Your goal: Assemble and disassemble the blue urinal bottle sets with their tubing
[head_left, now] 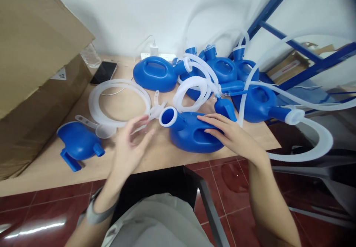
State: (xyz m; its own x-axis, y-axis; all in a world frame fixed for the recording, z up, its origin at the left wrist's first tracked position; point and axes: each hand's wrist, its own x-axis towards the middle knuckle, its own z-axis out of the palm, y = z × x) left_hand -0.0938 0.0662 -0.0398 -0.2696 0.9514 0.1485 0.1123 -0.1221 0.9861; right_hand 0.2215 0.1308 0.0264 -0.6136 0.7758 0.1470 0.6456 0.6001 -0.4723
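Observation:
A blue plastic bottle [191,139] with a white-rimmed neck lies at the table's front edge, its mouth facing left. My right hand [228,132] rests on its right end, fingers stretched over the body beside the handle opening. Left of the neck, my left hand [133,139] is raised with thumb and fingers apart, holding nothing. Behind that hand lies a coiled translucent hose [96,104], with a white cap piece [158,109] at its right side. A clear funnel-like cap [105,130] sits beside a blue spouted piece [79,141] on the left.
Several blue bottles with hoses, one bottle [154,74] among them, stand or lie at the back and right. A phone [104,72] and a power strip [167,57] are near the wall. A large cardboard box [36,61] borders the left, a blue metal frame [294,48] the right.

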